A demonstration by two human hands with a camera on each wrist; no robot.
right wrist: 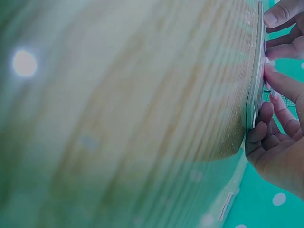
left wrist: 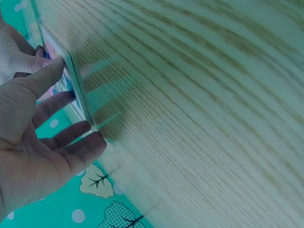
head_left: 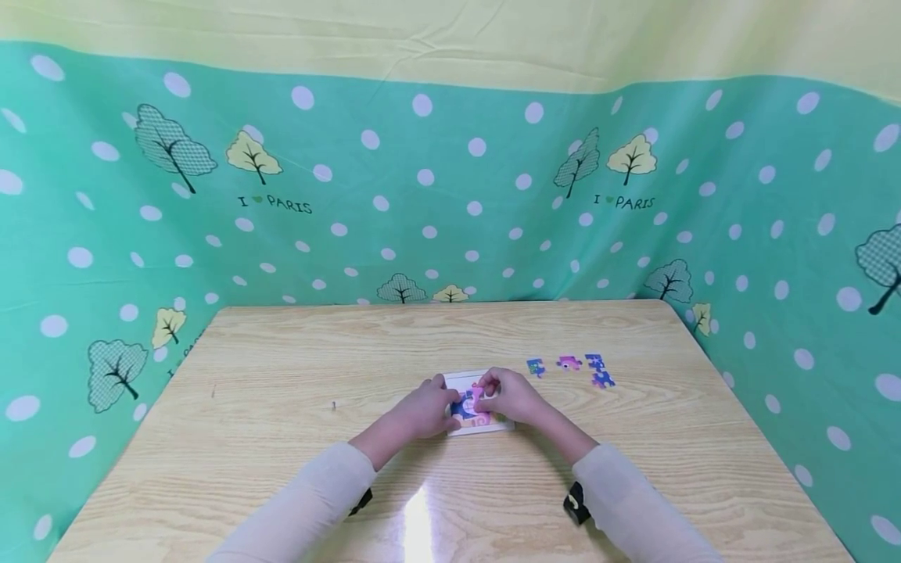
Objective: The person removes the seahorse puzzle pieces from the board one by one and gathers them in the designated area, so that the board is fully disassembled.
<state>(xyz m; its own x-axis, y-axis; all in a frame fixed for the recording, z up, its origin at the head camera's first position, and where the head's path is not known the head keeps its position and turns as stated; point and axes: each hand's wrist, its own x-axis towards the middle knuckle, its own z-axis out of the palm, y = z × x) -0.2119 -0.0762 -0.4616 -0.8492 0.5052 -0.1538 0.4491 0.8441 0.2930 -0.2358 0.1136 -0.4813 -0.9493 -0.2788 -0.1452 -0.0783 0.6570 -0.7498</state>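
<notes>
A white-rimmed jigsaw tray (head_left: 461, 378) lies on the table, partly filled with pink and blue pieces. My left hand (head_left: 428, 408) is at its left side. In the left wrist view the left thumb presses on the tray's face, and the other fingers (left wrist: 71, 130) extend loosely along its edge. Over the tray's right half, my right hand (head_left: 516, 397) pinches a pink puzzle piece (head_left: 478, 392) between thumb and index finger. Its lower fingers (right wrist: 259, 130) curl beside the tray edge in the right wrist view. The hands hide parts of the picture.
Right of the tray lie loose jigsaw pieces: a blue-green one (head_left: 536, 367), a pink one (head_left: 568, 363) and blue ones (head_left: 602, 379). A tiny dark speck (head_left: 334, 405) is left on the wooden table (head_left: 281, 469). A green dotted cloth (head_left: 450, 188) hangs around the table.
</notes>
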